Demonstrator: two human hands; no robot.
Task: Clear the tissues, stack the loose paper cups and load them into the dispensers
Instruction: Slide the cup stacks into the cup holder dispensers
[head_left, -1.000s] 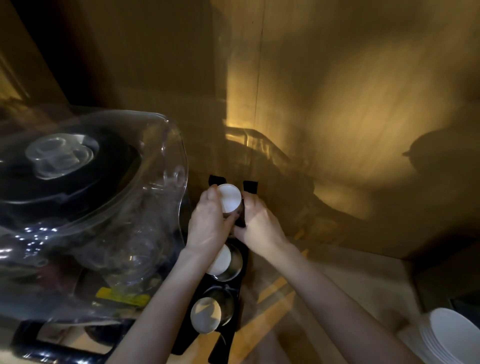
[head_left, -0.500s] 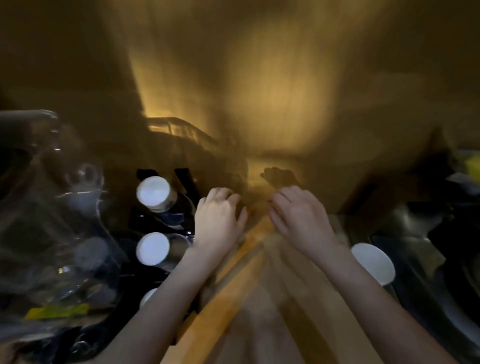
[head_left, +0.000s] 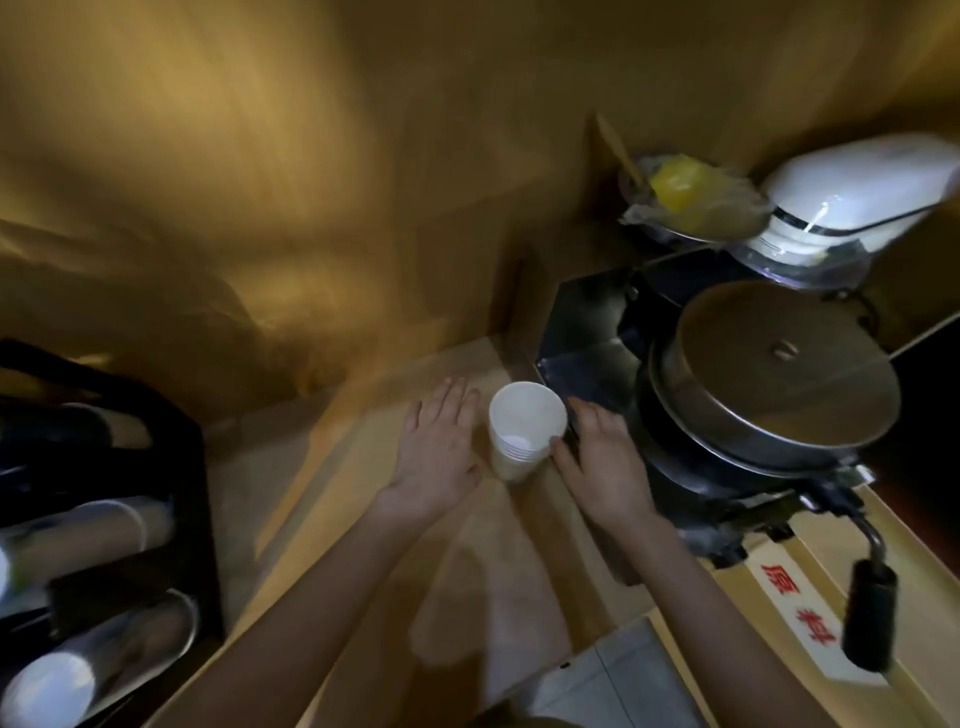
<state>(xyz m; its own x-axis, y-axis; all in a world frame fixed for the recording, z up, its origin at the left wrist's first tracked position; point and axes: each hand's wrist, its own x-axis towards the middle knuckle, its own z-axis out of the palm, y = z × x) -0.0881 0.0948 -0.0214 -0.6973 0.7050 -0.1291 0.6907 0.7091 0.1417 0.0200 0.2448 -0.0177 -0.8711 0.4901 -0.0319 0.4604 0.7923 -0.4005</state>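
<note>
A short stack of white paper cups (head_left: 522, 431) stands upright on the wooden counter (head_left: 332, 499), mouth up. My left hand (head_left: 439, 454) is flat and open just left of the stack, fingers spread. On the stack's right, my right hand (head_left: 602, 462) is open too, and its thumb touches the cups' side. Neither hand grips the stack. The black cup dispenser rack (head_left: 171, 493) lies at the far left, with clear tubes; white cups (head_left: 47, 696) show in the lowest tube.
A dark metal press machine (head_left: 774, 374) with a round lid and a black-handled lever (head_left: 867, 618) crowds the right side, close to my right hand. Behind it sit a white bowl-like appliance (head_left: 852, 192) and a bag with something yellow (head_left: 685, 192). A wooden wall backs the counter.
My hands left the dispenser rack, having let go of the cups loaded there, and swung right. The view followed; both hands now flank a cup stack beside the press machine.
</note>
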